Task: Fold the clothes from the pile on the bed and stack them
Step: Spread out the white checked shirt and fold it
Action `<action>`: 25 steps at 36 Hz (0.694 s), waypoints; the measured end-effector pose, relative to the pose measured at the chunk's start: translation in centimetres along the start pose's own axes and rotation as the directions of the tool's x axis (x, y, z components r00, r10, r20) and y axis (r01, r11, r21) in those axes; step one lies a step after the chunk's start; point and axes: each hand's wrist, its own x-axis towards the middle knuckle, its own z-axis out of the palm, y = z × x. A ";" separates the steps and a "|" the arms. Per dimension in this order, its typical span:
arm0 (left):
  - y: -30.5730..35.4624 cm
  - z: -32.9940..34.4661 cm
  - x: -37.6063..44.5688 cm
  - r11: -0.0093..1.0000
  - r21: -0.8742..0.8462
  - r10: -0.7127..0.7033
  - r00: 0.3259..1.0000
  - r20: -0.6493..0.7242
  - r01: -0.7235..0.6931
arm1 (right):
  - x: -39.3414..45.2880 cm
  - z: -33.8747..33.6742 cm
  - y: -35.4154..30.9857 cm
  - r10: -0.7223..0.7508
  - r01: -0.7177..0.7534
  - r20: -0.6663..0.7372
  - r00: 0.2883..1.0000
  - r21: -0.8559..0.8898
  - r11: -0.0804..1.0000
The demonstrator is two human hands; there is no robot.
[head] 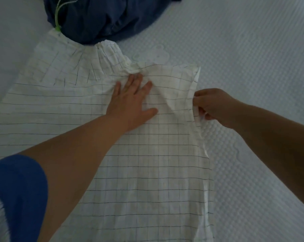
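A white cotton garment with a thin black grid pattern (147,163) is lying spread across the bed (252,49), filling most of the middle and left of the view, with a gathered, pleated band at its far end. The left hand (133,102) is resting palm-down on the cloth near the bunched wrinkles below that band, its fingers (139,81) lying straight and a little spread, the thumb angled out to the side, pressing the fabric flat. The right hand (212,106) is at the garment's right edge, its fingers (200,96) curling in and pinching the hem, which is lifting slightly off the bed there; how much cloth sits inside the pinch is hard to make out, since the folded edge is hiding the fingertips.

Beyond the pleated band, a crumpled dark blue garment (104,20) is lying in a heap, overlapping the white garment's far end, with a bright green cord (58,18) trailing along its left side. The bed is showing a pale textured quilted cover. A blue sleeve (18,189) is covering the left upper arm at the lower left corner.
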 end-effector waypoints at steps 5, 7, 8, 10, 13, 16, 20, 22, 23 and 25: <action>-0.1 0.3 -0.7 0.999 0.023 -0.023 0.998 -0.051 0.024 | -0.1 0.9 1.4 -0.117 0.146 -0.315 0.942 0.068 0.987; -0.4 0.4 -0.9 0.997 0.049 -0.059 0.998 -0.030 0.060 | -0.2 0.6 1.7 -0.071 0.145 -0.337 0.939 0.199 0.969; -0.6 0.5 -0.9 0.995 0.063 -0.073 0.997 -0.020 0.074 | -0.2 0.5 1.9 -0.028 0.129 -0.330 0.944 0.288 0.949; -0.6 0.6 -0.6 0.994 0.069 -0.086 0.996 -0.018 0.087 | -0.1 0.4 2.0 0.039 0.088 -0.322 0.946 0.372 0.924; -0.4 0.5 0.3 0.994 0.044 -0.103 0.994 -0.030 0.104 | 0.3 0.3 1.4 0.095 0.022 -0.238 0.966 0.446 0.895; -0.1 0.3 1.1 0.993 0.036 -0.108 0.994 -0.031 0.109 | 0.9 0.2 -0.4 0.106 -0.030 -0.170 0.980 0.396 0.918; 0.6 -0.3 2.3 0.992 0.018 -0.122 0.992 -0.023 0.122 | 2.7 -0.1 -3.2 0.110 -0.033 -0.188 0.976 0.372 0.928; 1.1 -0.5 2.8 0.991 0.020 -0.132 0.991 -0.005 0.132 | 3.3 -0.4 -4.4 0.094 -0.009 -0.213 0.973 0.367 0.930; 1.4 -0.6 3.0 0.990 0.023 -0.143 0.990 0.004 0.142 | 3.5 -0.7 -4.8 0.073 0.020 -0.234 0.970 0.372 0.928; 1.9 -0.6 3.4 0.984 0.037 -0.174 0.985 0.011 0.173 | 4.3 -1.2 -5.2 0.014 0.102 -0.285 0.958 0.386 0.917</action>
